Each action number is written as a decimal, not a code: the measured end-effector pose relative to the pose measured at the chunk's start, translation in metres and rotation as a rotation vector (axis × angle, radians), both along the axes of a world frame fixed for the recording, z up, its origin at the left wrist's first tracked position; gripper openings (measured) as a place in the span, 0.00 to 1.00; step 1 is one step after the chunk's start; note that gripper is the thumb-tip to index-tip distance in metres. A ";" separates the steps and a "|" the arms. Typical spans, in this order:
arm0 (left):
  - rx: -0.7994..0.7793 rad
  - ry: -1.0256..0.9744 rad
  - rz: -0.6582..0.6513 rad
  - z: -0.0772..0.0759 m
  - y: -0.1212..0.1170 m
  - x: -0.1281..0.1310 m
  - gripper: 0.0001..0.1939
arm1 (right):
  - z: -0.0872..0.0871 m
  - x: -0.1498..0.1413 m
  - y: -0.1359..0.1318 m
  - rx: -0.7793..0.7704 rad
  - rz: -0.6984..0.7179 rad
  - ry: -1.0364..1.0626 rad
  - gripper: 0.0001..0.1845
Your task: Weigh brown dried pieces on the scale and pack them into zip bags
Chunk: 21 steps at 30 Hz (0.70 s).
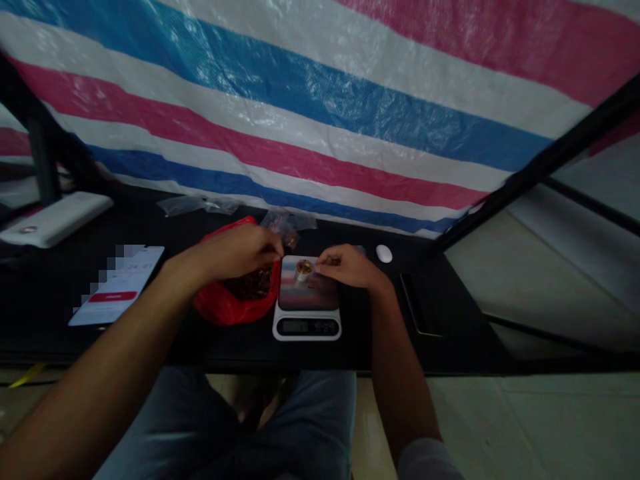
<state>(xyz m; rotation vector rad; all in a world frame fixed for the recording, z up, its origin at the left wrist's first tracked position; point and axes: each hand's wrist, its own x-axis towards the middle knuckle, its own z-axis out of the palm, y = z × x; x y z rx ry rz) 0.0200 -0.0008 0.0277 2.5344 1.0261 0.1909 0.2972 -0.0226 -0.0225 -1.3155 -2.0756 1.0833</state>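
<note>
A white digital kitchen scale (307, 327) with a shiny metal plate lies on the black table. On its plate stands a small cup (303, 275) with brownish-golden pieces inside. Over the red plastic bag (235, 312), which is full of small dark brown pieces (254, 285), my left hand (237, 250) is closed in a pinch, its fingertips near the scale's upper left corner. My right hand (349, 267) is also closed, fingertips together just right of the cup. Whatever sits between the fingers of either hand is too small to make out. The scale's digits are unreadable.
Clear plastic bags (200, 205) and a small bag with brown bits (291, 235) lie behind. A lit tablet (120, 283) and a white box (57, 219) are at left. A white mouse-like object (384, 253) and a dark phone (419, 303) are at right. A striped sheet (300, 133) hangs behind.
</note>
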 end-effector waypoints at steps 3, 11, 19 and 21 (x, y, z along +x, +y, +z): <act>-0.145 0.219 0.097 -0.012 0.002 -0.019 0.12 | 0.001 0.000 -0.005 -0.160 0.103 -0.018 0.12; -0.149 0.230 0.136 -0.045 0.002 -0.032 0.12 | 0.006 -0.003 -0.009 -0.109 0.123 -0.019 0.05; -0.124 0.104 0.088 -0.043 0.011 -0.037 0.08 | 0.016 -0.007 -0.012 0.057 0.012 0.133 0.10; -0.108 0.090 0.077 -0.038 0.011 -0.035 0.09 | 0.014 -0.011 -0.011 0.057 0.025 0.142 0.10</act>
